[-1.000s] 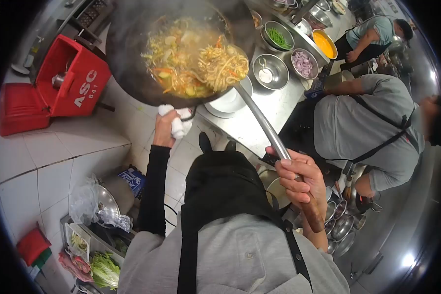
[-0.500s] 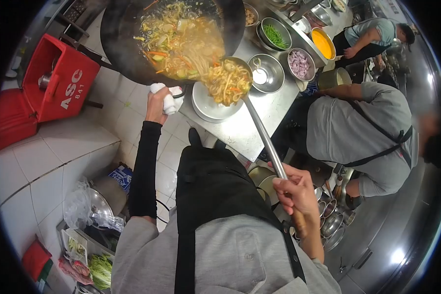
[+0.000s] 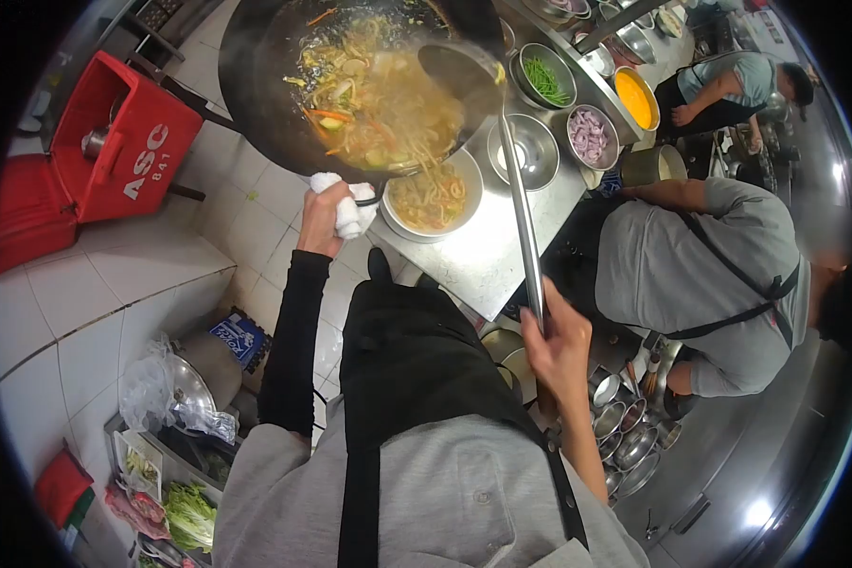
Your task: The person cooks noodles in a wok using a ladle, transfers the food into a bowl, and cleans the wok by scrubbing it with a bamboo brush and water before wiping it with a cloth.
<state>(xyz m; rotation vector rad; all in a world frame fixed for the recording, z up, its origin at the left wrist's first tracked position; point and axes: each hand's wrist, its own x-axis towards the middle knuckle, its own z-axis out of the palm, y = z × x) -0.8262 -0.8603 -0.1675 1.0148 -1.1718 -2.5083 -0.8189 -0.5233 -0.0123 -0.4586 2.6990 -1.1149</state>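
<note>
My left hand (image 3: pixel 321 220) is closed on a folded white cloth (image 3: pixel 352 216) around the handle of a large dark wok (image 3: pixel 256 118). The wok tilts over a white bowl (image 3: pixel 472 203), and steaming noodles with vegetables and broth (image 3: pixel 360 76) lie in it. Some noodles hang from its lip into the bowl, where a portion of noodle soup (image 3: pixel 426 202) sits. Around the long metal handle of a ladle (image 3: pixel 521 204) my right hand (image 3: pixel 560 343) is wrapped. The ladle's bowl is over the right side of the wok, its underside largely showing.
On the metal table (image 3: pixel 483 270) stand a steel bowl (image 3: pixel 540 151), green beans (image 3: pixel 544 80), sliced onions (image 3: pixel 589 134) and an orange liquid (image 3: pixel 634 97). A co-worker (image 3: pixel 701 275) is close on the right, another person (image 3: pixel 729 85) farther back. A red box (image 3: pixel 128 142) is at left.
The ladle has emptied its noodles into the white bowl and swung up over the wok. The wok has shifted right in view and now overhangs the bowl, noodles trailing from its lip.
</note>
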